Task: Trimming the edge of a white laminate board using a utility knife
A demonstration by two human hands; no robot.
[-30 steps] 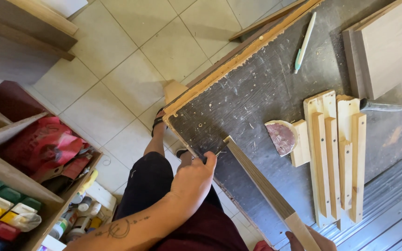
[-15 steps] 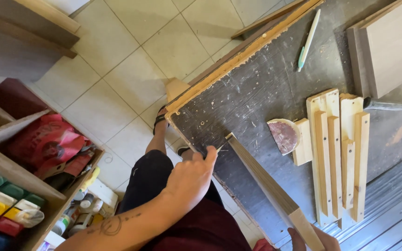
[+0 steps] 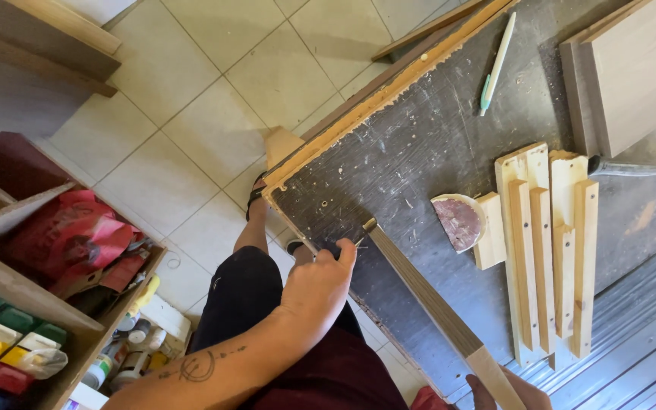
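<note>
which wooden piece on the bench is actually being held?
The long strip: left hand works at its top end, right hand holds the bottom. The slatted assembly lies untouched.

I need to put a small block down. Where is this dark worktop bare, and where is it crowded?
The dark worktop is bare between its pale front edge, the pen and the sandpaper piece. A smaller patch lies between the long strip and the slatted wooden piece. It is crowded around the slats and the board stack.
</note>
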